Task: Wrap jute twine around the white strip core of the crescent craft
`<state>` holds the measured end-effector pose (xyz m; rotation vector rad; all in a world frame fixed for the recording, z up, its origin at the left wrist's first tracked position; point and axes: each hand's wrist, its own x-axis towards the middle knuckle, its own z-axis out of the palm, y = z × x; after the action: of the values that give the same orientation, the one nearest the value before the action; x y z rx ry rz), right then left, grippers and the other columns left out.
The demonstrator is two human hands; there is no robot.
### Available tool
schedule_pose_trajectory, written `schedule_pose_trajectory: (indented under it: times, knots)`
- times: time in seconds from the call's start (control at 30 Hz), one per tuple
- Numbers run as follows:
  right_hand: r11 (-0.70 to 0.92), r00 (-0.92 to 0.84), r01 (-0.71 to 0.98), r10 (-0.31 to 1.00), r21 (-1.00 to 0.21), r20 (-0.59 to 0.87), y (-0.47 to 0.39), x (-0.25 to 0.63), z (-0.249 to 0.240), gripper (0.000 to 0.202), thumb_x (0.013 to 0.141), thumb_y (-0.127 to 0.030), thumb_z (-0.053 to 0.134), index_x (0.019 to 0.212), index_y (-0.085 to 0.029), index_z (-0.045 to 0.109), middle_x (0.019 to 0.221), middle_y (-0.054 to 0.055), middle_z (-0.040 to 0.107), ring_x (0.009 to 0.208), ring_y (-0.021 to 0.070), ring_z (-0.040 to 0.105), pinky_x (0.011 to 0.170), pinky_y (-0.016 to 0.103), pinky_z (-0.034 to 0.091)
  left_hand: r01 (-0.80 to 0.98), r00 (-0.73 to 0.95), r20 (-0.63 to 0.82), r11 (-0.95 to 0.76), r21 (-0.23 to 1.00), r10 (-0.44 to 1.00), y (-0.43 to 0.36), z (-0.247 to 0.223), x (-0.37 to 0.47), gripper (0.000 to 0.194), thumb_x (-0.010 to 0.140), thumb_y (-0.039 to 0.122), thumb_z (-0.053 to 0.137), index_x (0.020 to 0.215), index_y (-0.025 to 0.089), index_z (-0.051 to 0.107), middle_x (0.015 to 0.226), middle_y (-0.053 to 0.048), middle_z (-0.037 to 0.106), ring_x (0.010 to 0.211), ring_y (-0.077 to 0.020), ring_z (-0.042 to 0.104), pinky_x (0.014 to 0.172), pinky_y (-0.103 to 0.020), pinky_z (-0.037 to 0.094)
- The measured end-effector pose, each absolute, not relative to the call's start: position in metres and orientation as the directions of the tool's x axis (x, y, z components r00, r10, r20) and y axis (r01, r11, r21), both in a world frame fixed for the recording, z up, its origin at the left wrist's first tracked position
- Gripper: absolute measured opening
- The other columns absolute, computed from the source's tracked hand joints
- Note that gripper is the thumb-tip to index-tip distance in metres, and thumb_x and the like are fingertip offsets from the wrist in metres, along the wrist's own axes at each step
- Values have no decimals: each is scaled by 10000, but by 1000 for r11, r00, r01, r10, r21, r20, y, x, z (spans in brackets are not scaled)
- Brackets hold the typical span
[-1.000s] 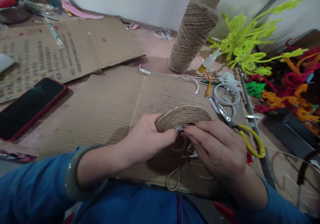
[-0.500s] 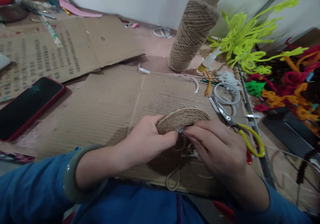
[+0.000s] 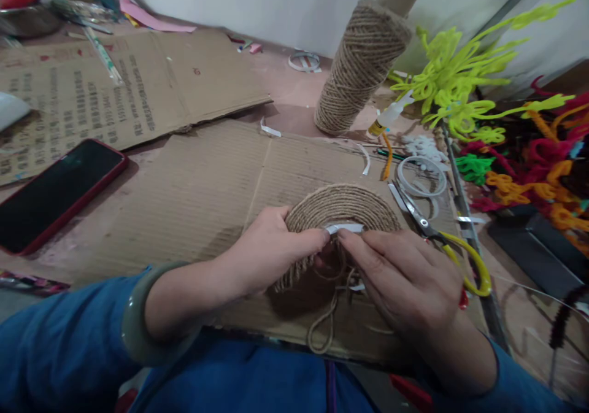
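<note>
A ring wound with jute twine is held between my hands, low over the cardboard. My left hand grips its left side, thumb on the inner edge. A strip of white tape shows along that inner edge. My right hand is closed at the tape, thumb and index finger pressing its middle beside my left thumb, the other fingers bent against the ring's right side. A loose loop of twine hangs below the ring. The ring's lower right part is hidden by my right hand.
Yellow-handled scissors and a tape roll lie to the right. A big twine spool and a glue bottle stand behind. On the left rests a phone. Colourful pipe-cleaner flowers fill the far right.
The ring has tilted so more of its wound face and the tape strip show. My right fingers have shifted along its inner edge. The whole view has moved slightly.
</note>
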<state>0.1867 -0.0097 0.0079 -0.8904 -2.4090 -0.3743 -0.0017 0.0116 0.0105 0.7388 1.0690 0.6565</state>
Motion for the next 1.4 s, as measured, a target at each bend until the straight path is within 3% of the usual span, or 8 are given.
schedule_pose_trajectory:
  times: [0.33, 0.6, 0.87, 1.4]
  knots:
    - [742, -690, 657, 524, 129, 499, -13, 183, 11, 263, 835, -42, 590, 1094, -54, 633, 830, 103, 720, 726, 193, 636, 638, 324, 524, -202, 377, -544, 639, 742, 750, 13, 14, -2, 90, 633, 155, 672, 590, 128, 599, 536, 20, 572, 508, -72, 506, 515, -180, 426]
    - [757, -665, 651, 530, 59, 526, -9, 188, 3, 330, 827, -65, 621, 1152, -122, 620, 930, 79, 720, 790, 181, 628, 696, 309, 537, -200, 375, -524, 619, 760, 764, 16, 12, -1, 103, 653, 169, 697, 616, 125, 611, 567, 17, 589, 515, -75, 521, 524, -185, 436]
    - [784, -676, 619, 500, 48, 542, -9, 189, 3, 324, 790, -15, 643, 1112, -49, 628, 921, 113, 722, 795, 210, 621, 680, 339, 554, -222, 365, -514, 608, 762, 777, 15, 15, -1, 121, 642, 180, 720, 617, 118, 619, 565, 17, 595, 506, -71, 520, 519, -176, 441]
    - [783, -674, 621, 511, 35, 534, -8, 187, 7, 316, 784, -12, 654, 1098, -32, 629, 927, 123, 719, 787, 213, 621, 669, 340, 548, -224, 372, -526, 624, 749, 765, 15, 15, -2, 120, 625, 172, 727, 630, 115, 622, 553, 18, 597, 503, -70, 526, 503, -162, 439]
